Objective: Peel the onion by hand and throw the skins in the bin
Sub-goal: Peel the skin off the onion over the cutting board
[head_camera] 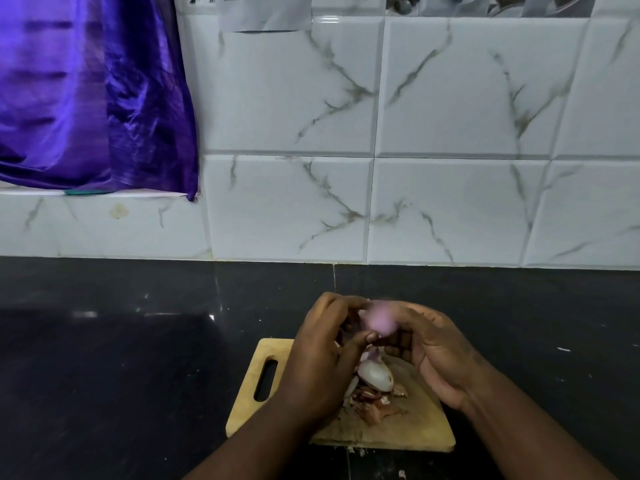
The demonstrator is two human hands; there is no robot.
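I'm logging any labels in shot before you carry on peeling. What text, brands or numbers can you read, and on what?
Paper sheet stuck on the wall tiles at the top: a few dark printed lines and small marks, too small and blurred to read.
Picture tiles along the top edge: images only, no legible text.
Cutting board, onion, counter: no text.

Bare black counter [121, 358] all round the skin-littered chopping board [249, 386].

hands [375, 344]: 2 | onion [379, 322]: 1, blurred | cutting board [247, 396]: 1 | skin pile [375, 398]: 1 | purple cloth [90, 95]: 1
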